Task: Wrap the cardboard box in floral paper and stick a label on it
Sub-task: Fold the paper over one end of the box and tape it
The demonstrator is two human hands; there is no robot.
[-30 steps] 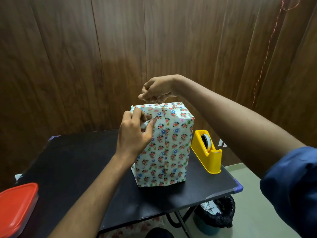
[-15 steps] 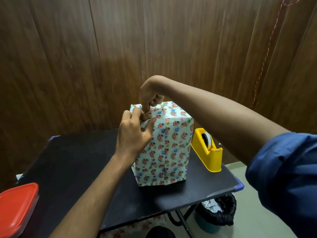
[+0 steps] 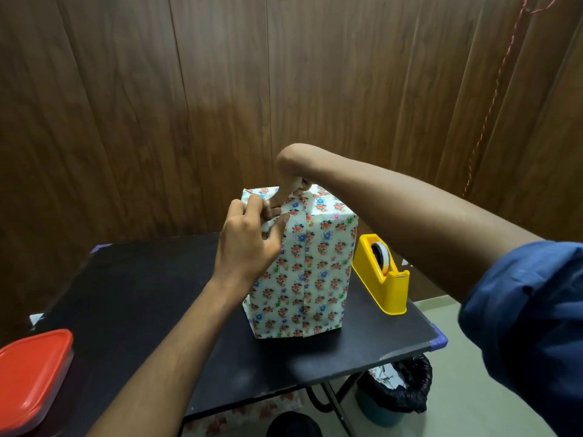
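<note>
A cardboard box (image 3: pixel 303 272), already covered in floral paper, stood upright on end near the middle of a black tabletop (image 3: pixel 142 294), w/ a vertical seam running down the side facing the camera. The top end flaps were being closed. No label could be seen on it.

The left hand (image 3: pixel 249 244) came in from about 7 o'clock and sat against the box's upper left corner; its grip was narrow, thumb and fingers curled and pinching a fold of paper at the top edge. The right hand (image 3: pixel 288 192) reached over from 3 o'clock w/ the wrist bent sharply down, fingertips pressing onto the top of the box. Most of it was hidden behind the wrist, so I couldn't tell whether its grip held tape or only pushed paper flat.

A yellow tape dispenser (image 3: pixel 383 275) sat just beside the box at 3 o'clock, under the right forearm. A red lid (image 3: pixel 31 373) lay at 8 o'clock, at the tabletop's edge. A bin w/ a black liner (image 3: pixel 397 389) stood on the floor at 5 o'clock.

Risks, as a judgement: the box was tall and narrow, so a sideways push from either hand could have tipped it, prob. toward the dispenser. If the left pinch let go before the flap was fixed, the fold could have sprung open. Hard pressing could have creased or torn the thin paper at the corner. The right forearm, low over the dispenser, could have knocked it when drawn away.
</note>
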